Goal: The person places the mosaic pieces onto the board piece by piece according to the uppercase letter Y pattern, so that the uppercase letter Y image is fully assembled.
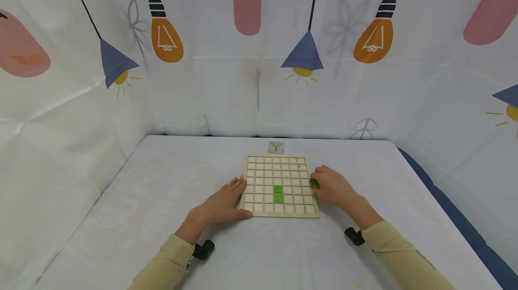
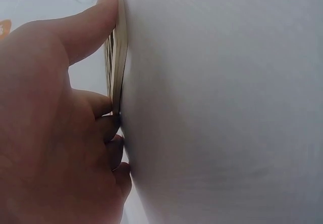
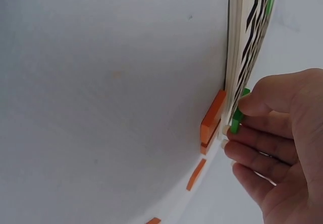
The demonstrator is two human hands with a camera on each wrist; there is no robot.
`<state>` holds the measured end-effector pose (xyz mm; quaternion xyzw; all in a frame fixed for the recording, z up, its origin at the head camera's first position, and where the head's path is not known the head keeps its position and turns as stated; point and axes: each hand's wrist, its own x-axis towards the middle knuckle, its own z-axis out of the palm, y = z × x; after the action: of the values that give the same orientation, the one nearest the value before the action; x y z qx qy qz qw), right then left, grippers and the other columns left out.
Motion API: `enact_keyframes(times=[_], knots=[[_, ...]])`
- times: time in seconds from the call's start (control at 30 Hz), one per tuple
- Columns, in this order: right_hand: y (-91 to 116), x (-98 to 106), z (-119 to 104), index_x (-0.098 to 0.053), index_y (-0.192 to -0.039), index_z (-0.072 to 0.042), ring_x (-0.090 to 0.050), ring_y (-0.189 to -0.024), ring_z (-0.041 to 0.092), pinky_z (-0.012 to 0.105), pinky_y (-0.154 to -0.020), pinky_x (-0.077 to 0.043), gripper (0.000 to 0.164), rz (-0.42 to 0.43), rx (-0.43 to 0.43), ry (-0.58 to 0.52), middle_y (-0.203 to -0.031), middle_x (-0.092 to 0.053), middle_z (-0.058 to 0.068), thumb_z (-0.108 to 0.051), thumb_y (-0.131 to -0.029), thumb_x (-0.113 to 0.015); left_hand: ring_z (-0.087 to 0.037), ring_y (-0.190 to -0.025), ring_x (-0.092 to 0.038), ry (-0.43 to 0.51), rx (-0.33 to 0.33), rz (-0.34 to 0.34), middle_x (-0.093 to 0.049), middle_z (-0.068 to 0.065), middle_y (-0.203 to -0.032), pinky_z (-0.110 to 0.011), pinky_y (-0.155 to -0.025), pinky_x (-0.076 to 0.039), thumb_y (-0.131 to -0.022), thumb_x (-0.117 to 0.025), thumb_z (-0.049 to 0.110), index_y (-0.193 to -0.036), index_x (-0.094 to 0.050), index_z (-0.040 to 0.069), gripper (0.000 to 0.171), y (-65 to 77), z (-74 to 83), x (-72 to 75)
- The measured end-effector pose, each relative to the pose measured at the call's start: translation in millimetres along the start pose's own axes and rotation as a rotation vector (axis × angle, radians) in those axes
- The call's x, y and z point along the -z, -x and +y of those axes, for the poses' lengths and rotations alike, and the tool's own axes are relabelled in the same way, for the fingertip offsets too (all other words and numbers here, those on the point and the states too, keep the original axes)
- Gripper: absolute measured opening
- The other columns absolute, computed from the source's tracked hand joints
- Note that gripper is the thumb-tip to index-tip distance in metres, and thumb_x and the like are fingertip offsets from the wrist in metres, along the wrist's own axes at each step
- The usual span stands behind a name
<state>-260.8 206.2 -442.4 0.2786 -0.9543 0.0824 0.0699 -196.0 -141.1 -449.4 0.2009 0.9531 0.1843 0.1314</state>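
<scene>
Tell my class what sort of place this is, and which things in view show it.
Probably a screened-off indoor activity space: a lamp-printed sheet runs behind the white table, on which lies a gridded board with green tiles.

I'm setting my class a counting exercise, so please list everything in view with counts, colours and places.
Gridded board: 1, pale wood, on the table
Table: 1, white, beneath the board
Green tiles: 2, green, on the board
Held green piece: at least 1, green, at the board's right edge
Orange pieces: several, orange, near the board's right side
Small card: 1, pale with coloured marks, beyond the board
Backdrop: 1, white with lamp prints, around the table
Wrist devices: 2, black, one per wrist
Sleeves: 2, beige, on the forearms
Left hand: 1, bare, against the board
Right hand: 1, bare, pinching green
</scene>
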Motion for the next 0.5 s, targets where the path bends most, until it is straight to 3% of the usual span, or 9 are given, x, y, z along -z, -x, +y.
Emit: enact_keyframes(times=[0.5], knots=[[-12,-3,-15,-0.071,-0.098,-0.006,-0.057,-0.089,0.018,0.033,-0.074,-0.053,0.016,-0.007,0.005,-0.017,-0.096,-0.066,0.003,-0.004,-0.083,-0.067,-0.03,-0.156,-0.011,0.018,-0.002,0.008,-0.015,-0.01,-0.168,-0.049,-0.126,-0.019,-0.091,-0.061,0.059,-0.159,-0.019,0.006,0.097,-0.8,-0.6,-1.4]])
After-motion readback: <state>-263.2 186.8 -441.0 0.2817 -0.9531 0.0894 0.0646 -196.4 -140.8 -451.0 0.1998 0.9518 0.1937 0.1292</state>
